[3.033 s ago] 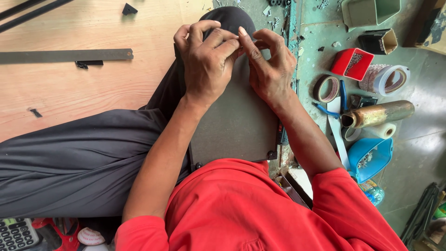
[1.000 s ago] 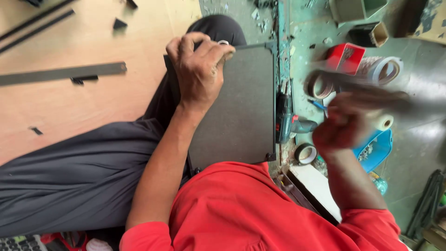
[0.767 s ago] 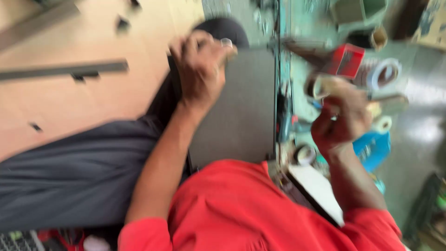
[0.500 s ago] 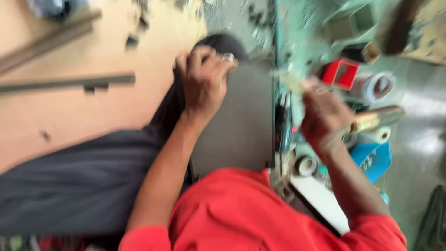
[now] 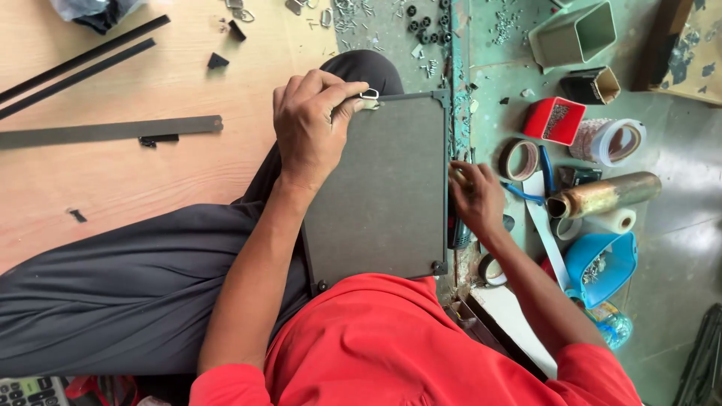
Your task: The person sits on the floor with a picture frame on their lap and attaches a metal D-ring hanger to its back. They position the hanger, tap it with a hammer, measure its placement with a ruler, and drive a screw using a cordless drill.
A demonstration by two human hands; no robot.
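Over at the left edge of the pale wooden floor (image 5: 113,188), two thin black rods (image 5: 75,64) lie slanted, and just below them a flat grey metal strip (image 5: 105,131) runs across with a small black clip touching its lower edge. A few black offcuts sit scattered near the top edge of the wood.

The person sits with a knee in dark grey trousers (image 5: 113,301) stretched over that floor, red shirt (image 5: 406,346) below. Resting on the lap is a dark grey board (image 5: 383,195), flat and face up, with small fittings at its corners. The left hand (image 5: 308,131) is curled over the board's upper left corner, thumb and forefinger pinching a small metal hanger loop (image 5: 369,95) against the top edge.

The right hand (image 5: 475,197) sits at the board's right edge, fingers bent around a dark tool handle (image 5: 460,233) that lies just beside the board; how firmly it grips I cannot tell.

Further right, on the green floor (image 5: 496,83), sit a red tray of screws (image 5: 554,120), rolls of tape (image 5: 519,159), a brass-coloured cylinder (image 5: 605,195) and a blue scoop (image 5: 602,267). A grey-green square tub (image 5: 575,34) stands near the top edge.
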